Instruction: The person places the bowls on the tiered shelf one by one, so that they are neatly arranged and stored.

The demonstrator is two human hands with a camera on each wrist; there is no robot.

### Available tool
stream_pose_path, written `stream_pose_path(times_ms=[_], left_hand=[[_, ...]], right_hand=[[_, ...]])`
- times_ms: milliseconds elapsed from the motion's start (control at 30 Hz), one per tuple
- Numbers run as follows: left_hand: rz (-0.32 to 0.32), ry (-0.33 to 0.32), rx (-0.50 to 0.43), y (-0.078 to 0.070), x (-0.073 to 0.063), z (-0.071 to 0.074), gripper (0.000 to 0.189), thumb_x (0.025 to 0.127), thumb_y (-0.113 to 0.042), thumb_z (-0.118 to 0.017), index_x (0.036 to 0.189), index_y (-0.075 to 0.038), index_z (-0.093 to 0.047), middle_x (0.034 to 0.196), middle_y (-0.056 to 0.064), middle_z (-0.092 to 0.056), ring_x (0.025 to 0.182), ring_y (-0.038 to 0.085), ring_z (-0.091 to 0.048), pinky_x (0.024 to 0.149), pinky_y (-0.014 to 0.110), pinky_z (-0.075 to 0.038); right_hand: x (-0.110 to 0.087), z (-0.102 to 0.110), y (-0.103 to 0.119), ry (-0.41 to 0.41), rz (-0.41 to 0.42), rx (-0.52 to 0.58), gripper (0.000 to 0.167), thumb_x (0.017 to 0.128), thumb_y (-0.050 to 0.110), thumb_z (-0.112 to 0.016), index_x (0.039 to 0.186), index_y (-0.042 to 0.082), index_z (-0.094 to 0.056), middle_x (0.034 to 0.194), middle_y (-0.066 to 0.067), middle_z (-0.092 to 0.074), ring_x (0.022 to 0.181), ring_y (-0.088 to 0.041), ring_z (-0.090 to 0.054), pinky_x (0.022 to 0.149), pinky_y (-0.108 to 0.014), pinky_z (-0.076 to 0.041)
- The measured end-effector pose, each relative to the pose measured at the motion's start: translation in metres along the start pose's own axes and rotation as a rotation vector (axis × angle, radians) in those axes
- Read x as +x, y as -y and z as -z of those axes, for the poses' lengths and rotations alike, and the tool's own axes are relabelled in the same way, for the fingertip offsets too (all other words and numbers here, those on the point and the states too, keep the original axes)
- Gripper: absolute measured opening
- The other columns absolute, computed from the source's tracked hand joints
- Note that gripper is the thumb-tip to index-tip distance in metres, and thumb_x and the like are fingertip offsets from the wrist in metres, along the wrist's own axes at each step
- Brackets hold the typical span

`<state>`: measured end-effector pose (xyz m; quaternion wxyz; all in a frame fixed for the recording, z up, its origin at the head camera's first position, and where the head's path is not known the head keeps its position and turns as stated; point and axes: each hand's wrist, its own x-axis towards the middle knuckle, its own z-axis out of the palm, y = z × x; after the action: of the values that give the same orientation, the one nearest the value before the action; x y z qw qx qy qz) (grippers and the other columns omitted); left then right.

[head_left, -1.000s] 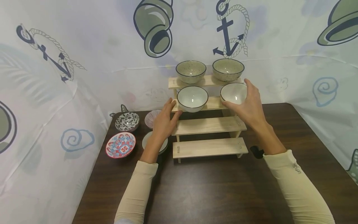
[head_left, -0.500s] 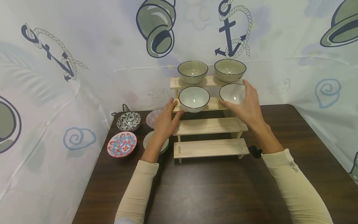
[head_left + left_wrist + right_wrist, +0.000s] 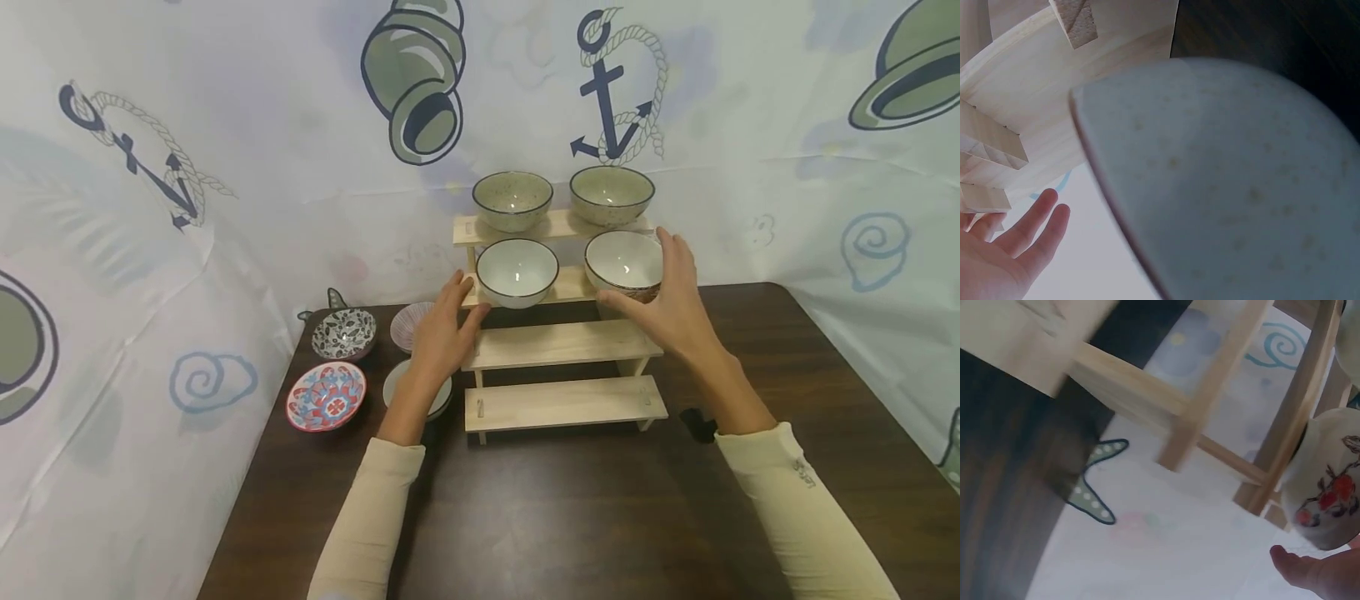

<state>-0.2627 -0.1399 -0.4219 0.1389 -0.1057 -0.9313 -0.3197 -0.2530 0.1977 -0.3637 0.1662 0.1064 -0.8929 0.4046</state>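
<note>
A white bowl (image 3: 622, 257) with a dark rim sits on the right of the second tier from the top of a wooden stepped stand (image 3: 566, 344). My right hand (image 3: 678, 308) spreads around it, thumb in front, fingers at its right. The right wrist view shows a thumb (image 3: 1297, 567) just apart from the bowl's flower-painted side (image 3: 1329, 494). My left hand (image 3: 442, 333) is by the left end of that tier, beside the other white bowl (image 3: 517, 271). Extended fingers (image 3: 1041, 231) show near the stand in the left wrist view; whether they touch it is unclear.
Two speckled green bowls (image 3: 513, 200) stand on the top tier. On the dark table (image 3: 540, 517) at left are a black-and-white bowl (image 3: 344, 333), a red-and-blue one (image 3: 326, 396), a striped one (image 3: 408, 325) and a pale one (image 3: 442, 402), partly behind my left arm. A patterned cloth hangs behind.
The right white bowl has shifted slightly left and settled more level on its tier. My right hand has loosened from it and moved a little down and right. The left hand stays put.
</note>
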Motion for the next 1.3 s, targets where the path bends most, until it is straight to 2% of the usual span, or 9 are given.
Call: stream_pose_path(times_ms=[200,367,800,1167,1300], left_hand=[[0.015,-0.004,-0.008,0.002,-0.005,0.003,0.065,0.106,-0.055,-0.048,0.159,-0.019,-0.041,0.172,-0.001,-0.028,0.15,0.032,-0.043,0.113,0.061,-0.043],[0.006,-0.005,0.005,0.003,-0.005,0.001,0.064,0.106,-0.056,-0.048,0.159,-0.02,-0.041,0.172,0.0,-0.028,0.15,0.033,-0.044,0.111,0.061,-0.045],[0.0,-0.014,-0.001,0.001,-0.003,0.0,0.064,0.106,-0.055,-0.049,0.159,-0.019,-0.041,0.171,0.001,-0.029,0.15,0.033,-0.044,0.112,0.061,-0.044],[-0.01,-0.019,0.002,0.0,-0.001,-0.001,0.064,0.106,-0.054,-0.05,0.158,-0.018,-0.042,0.171,0.001,-0.03,0.15,0.032,-0.043,0.113,0.061,-0.043],[-0.01,-0.017,0.009,0.001,0.0,-0.002,0.064,0.106,-0.055,-0.049,0.158,-0.018,-0.042,0.171,0.001,-0.03,0.15,0.032,-0.044,0.112,0.06,-0.044]], right_hand=[[-0.021,-0.007,-0.019,0.025,0.006,0.026,0.121,0.081,0.046,-0.087,0.167,0.019,-0.006,0.172,-0.013,-0.007,0.159,-0.036,-0.008,0.118,-0.075,-0.021],[-0.034,-0.005,-0.028,0.027,-0.02,0.023,0.123,0.083,0.046,-0.085,0.167,0.024,0.002,0.174,-0.01,-0.003,0.16,-0.035,-0.003,0.118,-0.077,-0.019],[-0.049,-0.005,-0.045,0.066,-0.128,0.01,0.125,0.084,0.051,-0.082,0.166,0.03,0.01,0.174,-0.012,0.003,0.16,-0.04,-0.004,0.117,-0.078,-0.021],[-0.059,-0.016,-0.069,0.117,-0.182,0.015,0.124,0.087,0.054,-0.078,0.166,0.024,0.012,0.173,-0.02,0.008,0.159,-0.048,0.0,0.112,-0.082,-0.02],[-0.061,-0.021,-0.077,0.165,-0.191,0.022,0.117,0.092,0.054,-0.072,0.166,0.023,0.013,0.172,-0.022,0.01,0.158,-0.051,0.002,0.112,-0.083,-0.019]])
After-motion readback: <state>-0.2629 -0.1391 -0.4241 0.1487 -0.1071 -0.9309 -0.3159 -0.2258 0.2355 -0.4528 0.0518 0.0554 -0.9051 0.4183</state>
